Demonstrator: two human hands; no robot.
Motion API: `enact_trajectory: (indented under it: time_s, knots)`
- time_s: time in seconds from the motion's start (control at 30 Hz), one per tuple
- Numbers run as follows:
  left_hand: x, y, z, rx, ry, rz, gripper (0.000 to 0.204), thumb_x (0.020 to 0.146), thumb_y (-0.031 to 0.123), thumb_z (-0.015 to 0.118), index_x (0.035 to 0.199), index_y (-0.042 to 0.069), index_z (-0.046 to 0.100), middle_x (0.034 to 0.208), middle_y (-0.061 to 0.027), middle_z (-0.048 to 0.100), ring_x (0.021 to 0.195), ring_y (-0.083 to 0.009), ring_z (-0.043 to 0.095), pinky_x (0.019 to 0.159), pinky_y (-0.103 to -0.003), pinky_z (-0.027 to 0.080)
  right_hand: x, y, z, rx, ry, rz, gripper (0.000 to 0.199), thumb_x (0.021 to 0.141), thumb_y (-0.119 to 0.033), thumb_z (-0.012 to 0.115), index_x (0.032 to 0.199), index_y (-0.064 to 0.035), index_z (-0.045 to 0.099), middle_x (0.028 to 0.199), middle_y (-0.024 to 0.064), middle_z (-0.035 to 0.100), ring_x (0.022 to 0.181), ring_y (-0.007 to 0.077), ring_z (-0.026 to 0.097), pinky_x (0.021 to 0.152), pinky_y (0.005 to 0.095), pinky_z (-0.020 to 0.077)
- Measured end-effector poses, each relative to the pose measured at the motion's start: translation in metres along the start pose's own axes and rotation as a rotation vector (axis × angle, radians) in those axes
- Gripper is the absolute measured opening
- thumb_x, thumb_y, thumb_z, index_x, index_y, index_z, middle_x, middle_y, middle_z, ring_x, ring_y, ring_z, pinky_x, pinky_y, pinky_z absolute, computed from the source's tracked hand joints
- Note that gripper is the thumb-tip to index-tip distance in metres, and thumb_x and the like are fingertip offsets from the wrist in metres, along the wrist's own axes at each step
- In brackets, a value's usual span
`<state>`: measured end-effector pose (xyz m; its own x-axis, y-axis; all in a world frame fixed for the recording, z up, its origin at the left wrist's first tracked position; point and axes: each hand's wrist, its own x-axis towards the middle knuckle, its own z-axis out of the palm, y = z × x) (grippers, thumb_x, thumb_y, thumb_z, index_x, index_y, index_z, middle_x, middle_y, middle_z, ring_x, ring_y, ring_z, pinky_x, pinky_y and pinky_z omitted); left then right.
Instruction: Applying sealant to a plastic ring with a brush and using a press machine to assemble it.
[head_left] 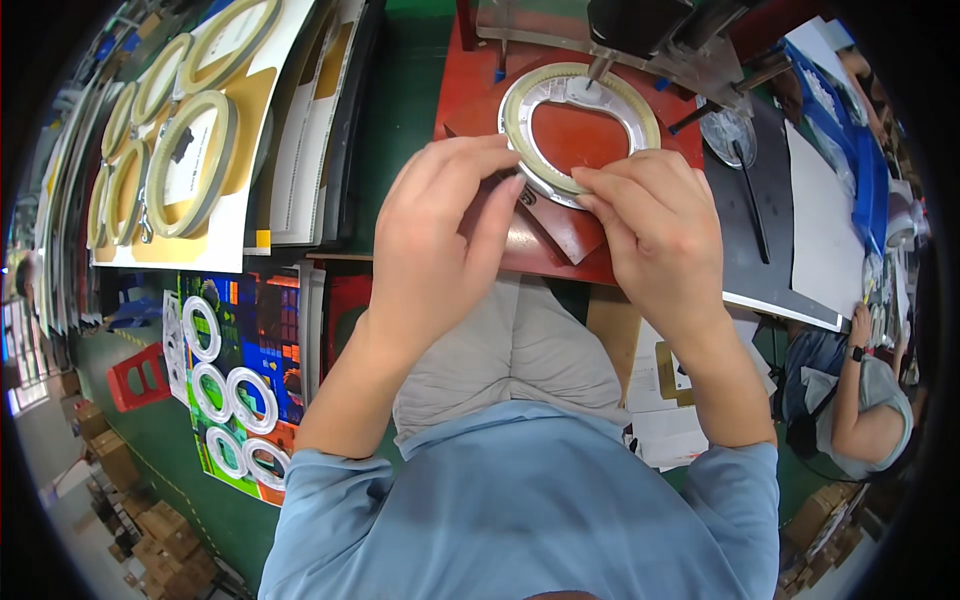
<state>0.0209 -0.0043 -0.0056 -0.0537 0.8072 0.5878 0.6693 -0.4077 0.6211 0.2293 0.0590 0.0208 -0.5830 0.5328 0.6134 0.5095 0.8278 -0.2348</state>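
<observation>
A cream and white plastic ring [519, 98] lies on the red base [478, 95] of a bench press, its white inner band facing up. My left hand [425, 235] is at the ring's near left edge, thumb and fingertips closed about the rim. With thumb and forefinger, my right hand [665, 215] pinches the near right part of the same rim. Over the far part of the ring a metal pin [598, 68] comes down from the press's black head [638, 22]. My fingers hide parts of the near rim.
At left, a stack of boards carries several cream rings [192, 165]. Below it, several white rings [252, 400] lie on a colourful board. A clear dish [727, 135] and a black stick [755, 210] are at right, near a white sheet [822, 225]. Another person's arm [850, 395] is far right.
</observation>
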Motion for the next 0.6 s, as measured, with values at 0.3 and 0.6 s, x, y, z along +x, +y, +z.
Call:
enact_trajectory:
  time_s: [0.3,0.6]
  knots:
    - [0.036,-0.011,0.027,0.173,0.143,0.050,0.023,0.089,0.009,0.076,0.109,-0.002,0.074,0.108,-0.0150,0.075,0.091,-0.0293,0.071,0.080,-0.036,0.057,0.001,-0.002,-0.002,-0.019,-0.036,0.035,0.018,0.079,-0.006,0.079,0.097,-0.0069,0.078,0.087,0.0006,0.067,0.089,0.0210,0.064,0.072,0.0366,0.0451]
    - [0.035,-0.016,0.039,-0.116,0.167,-0.221,0.022,0.093,0.005,0.072,0.114,0.000,0.078,0.102,-0.0100,0.078,0.087,-0.0116,0.072,0.077,-0.025,0.056,-0.004,0.002,-0.003,-0.098,-0.119,-0.034,0.024,0.081,-0.009,0.079,0.105,-0.0076,0.079,0.098,0.0007,0.069,0.097,0.0209,0.065,0.080,0.0361,0.0461]
